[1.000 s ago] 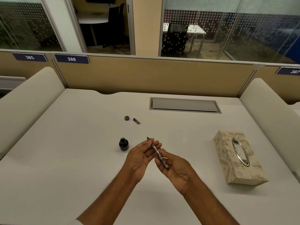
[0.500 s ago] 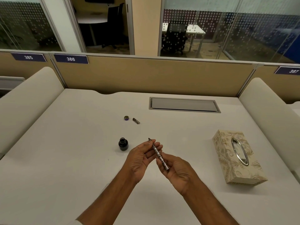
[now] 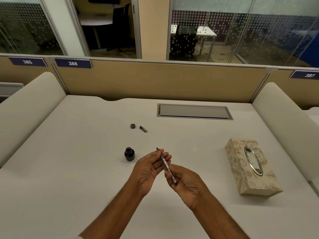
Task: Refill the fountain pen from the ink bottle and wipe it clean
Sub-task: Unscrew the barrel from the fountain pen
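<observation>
Both hands hold a slim silver fountain pen (image 3: pixel 166 165) above the white desk (image 3: pixel 69 169), its nib pointing up and away. My left hand (image 3: pixel 148 167) pinches the upper part near the nib. My right hand (image 3: pixel 185 182) grips the lower end of the barrel. A small open ink bottle (image 3: pixel 129 154) with dark ink stands on the desk just left of my left hand. Farther back lie the bottle's round cap (image 3: pixel 132 126) and the pen's cap (image 3: pixel 143 129), side by side.
A patterned tissue box (image 3: pixel 250 168) with an oval metal-rimmed opening lies to the right. A grey cable hatch (image 3: pixel 194 111) is set into the desk at the back. Padded dividers flank the desk on both sides, and a tan partition closes the far edge.
The hands and pen have stayed almost in place; my right fingers have shifted slightly along the pen's lower barrel.
</observation>
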The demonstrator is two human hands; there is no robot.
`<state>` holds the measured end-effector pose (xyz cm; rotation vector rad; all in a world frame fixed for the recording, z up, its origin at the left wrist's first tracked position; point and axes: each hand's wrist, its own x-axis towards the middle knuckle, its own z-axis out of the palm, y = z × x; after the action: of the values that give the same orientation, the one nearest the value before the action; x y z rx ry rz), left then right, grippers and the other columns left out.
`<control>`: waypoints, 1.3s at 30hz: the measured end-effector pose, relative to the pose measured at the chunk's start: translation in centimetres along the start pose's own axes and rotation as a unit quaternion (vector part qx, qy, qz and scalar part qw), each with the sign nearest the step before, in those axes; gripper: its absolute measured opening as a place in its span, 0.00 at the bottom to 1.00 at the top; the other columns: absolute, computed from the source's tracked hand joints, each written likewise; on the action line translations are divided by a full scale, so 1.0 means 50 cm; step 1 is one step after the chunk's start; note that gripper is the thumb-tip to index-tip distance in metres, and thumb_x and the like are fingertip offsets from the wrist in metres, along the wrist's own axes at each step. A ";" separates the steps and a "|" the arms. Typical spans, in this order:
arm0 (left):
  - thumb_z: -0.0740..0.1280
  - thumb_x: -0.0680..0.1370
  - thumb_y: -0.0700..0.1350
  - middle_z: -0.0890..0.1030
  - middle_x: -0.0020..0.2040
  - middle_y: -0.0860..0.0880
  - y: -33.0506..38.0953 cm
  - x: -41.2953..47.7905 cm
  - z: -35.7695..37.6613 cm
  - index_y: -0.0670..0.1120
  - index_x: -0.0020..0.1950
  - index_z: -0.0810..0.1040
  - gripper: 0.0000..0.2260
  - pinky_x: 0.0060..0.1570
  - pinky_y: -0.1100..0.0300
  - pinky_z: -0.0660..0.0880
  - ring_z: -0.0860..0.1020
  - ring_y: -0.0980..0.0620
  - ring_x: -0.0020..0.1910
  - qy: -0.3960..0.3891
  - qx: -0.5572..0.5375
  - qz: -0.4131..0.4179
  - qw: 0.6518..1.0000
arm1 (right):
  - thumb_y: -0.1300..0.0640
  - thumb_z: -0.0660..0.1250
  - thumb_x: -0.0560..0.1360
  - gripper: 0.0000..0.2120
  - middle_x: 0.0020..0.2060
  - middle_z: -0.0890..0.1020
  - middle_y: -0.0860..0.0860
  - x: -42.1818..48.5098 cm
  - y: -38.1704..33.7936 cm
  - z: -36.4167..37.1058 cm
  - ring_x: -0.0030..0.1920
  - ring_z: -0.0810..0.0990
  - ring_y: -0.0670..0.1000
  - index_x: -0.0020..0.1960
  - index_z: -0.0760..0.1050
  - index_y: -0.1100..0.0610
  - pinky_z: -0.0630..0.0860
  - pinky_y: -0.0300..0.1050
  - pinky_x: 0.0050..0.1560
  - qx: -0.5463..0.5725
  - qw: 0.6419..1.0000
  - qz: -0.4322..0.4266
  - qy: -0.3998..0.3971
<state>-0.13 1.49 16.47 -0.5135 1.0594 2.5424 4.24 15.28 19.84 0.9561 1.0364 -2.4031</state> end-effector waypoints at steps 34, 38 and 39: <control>0.68 0.81 0.38 0.88 0.48 0.40 0.049 0.035 0.001 0.38 0.55 0.82 0.06 0.46 0.51 0.86 0.88 0.42 0.47 0.107 -0.050 0.101 0.988 | 0.71 0.73 0.73 0.06 0.43 0.87 0.59 0.055 0.008 -0.067 0.40 0.87 0.54 0.47 0.84 0.64 0.83 0.42 0.43 -0.184 0.970 -0.152 0.035; 0.68 0.81 0.39 0.89 0.48 0.40 0.057 0.041 -0.015 0.38 0.58 0.81 0.08 0.44 0.53 0.86 0.88 0.43 0.47 0.121 -0.059 0.101 0.986 | 0.69 0.72 0.73 0.07 0.41 0.86 0.55 0.121 0.025 -0.066 0.41 0.84 0.54 0.45 0.83 0.58 0.83 0.43 0.44 -0.303 0.915 -0.247 0.104; 0.68 0.81 0.39 0.89 0.48 0.40 0.056 0.042 -0.019 0.38 0.58 0.81 0.08 0.43 0.53 0.86 0.89 0.43 0.47 0.124 -0.060 0.096 0.986 | 0.68 0.72 0.74 0.07 0.40 0.86 0.54 0.143 0.030 -0.061 0.42 0.84 0.54 0.44 0.82 0.57 0.81 0.40 0.42 -0.341 0.890 -0.279 0.121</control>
<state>-3.01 -0.73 16.59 -0.8139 1.0884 2.7791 1.36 16.16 12.51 0.7601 2.3072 -2.0180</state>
